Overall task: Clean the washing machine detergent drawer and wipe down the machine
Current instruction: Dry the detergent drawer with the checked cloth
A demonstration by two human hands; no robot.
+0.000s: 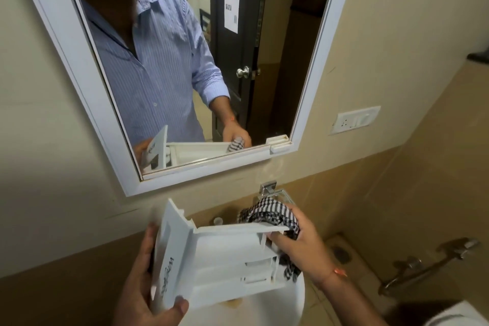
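The white plastic detergent drawer (225, 259) is held over a white washbasin (293, 299), its front panel to the left. My left hand (143, 286) grips that front panel, thumb on its lower edge. My right hand (301, 243) holds a black-and-white checked cloth (264, 213) bunched against the drawer's far right end, with fingers pushed into the rear compartment. Part of the cloth hangs down below the drawer's right corner. The washing machine is not in view.
A white-framed mirror (66, 42) hangs on the beige wall above the basin and reflects the person and drawer. A chrome holder (268, 188) sits above the basin. A switch plate (356, 119) is on the right wall; a wall tap (428, 264) stands lower right.
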